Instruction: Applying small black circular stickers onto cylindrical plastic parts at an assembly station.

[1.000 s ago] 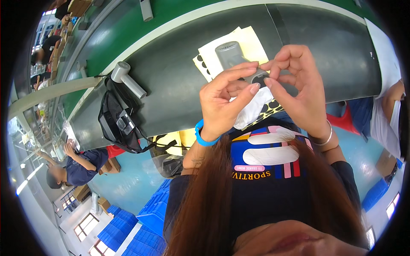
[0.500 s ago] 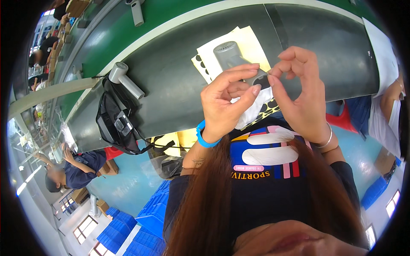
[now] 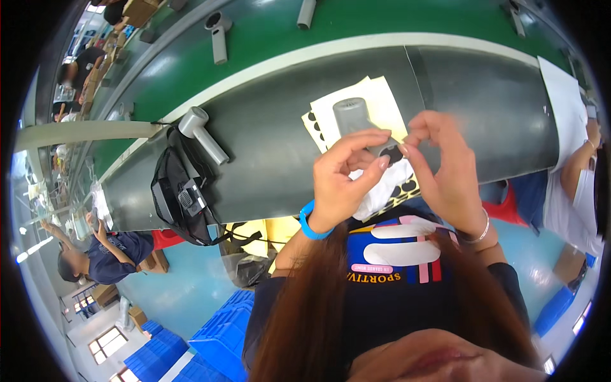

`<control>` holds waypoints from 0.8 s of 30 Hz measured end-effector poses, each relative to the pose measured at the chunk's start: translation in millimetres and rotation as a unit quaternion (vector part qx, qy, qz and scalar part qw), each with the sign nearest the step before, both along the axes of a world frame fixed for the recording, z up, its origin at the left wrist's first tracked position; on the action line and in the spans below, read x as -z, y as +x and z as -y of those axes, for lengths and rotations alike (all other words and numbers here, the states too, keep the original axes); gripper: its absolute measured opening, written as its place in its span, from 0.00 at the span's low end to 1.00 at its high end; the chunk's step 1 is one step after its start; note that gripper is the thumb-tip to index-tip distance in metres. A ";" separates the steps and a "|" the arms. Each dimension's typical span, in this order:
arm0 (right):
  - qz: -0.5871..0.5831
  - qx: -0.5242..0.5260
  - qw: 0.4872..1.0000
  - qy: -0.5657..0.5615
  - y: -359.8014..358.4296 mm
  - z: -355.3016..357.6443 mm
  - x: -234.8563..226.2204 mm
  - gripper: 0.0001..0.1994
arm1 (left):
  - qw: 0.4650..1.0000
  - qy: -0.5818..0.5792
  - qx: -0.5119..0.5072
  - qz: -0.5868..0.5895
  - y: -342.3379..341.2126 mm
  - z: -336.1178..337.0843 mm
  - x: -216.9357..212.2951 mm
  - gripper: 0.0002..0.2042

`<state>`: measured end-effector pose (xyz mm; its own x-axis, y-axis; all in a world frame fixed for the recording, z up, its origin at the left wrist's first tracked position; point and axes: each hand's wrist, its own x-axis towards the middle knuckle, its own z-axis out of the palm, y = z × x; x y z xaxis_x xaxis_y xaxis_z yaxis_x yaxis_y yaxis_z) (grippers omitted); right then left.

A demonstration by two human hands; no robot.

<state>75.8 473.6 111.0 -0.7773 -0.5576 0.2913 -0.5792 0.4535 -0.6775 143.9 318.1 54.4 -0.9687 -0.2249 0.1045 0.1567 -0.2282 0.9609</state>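
A pale yellow label sheet lies on the grey table at twelve o'clock, with round black stickers showing along its left edge. A second strip of black oval stickers on yellow backing lies just right of centre. At six o'clock, a stack of blue plastic crates stands.

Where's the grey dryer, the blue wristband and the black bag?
grey dryer (image 3: 349, 116), head view, on its barrel.
blue wristband (image 3: 307, 224), head view, on the band.
black bag (image 3: 173, 191), head view, on its front.
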 end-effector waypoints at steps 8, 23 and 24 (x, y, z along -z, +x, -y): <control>0.144 -0.035 0.976 -0.162 -7.8 11.9 10.3 0.08 | 0.999 0.037 -0.031 -0.012 -0.1 16.6 -7.8 0.15; 0.374 -0.142 0.913 -0.076 -13.5 36.3 36.3 0.27 | 0.997 -0.031 -0.066 -0.016 -2.7 21.7 -9.8 0.12; 0.368 -0.166 0.911 -0.083 -13.5 38.0 46.3 0.33 | 0.997 -0.023 -0.074 -0.026 -4.0 19.5 -8.9 0.10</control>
<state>62.3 435.6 64.7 -0.5921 -0.7937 -0.1391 -0.0266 0.1918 -0.9811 139.9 298.6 63.3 -0.9182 -0.3592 0.1669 0.2347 -0.1540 0.9598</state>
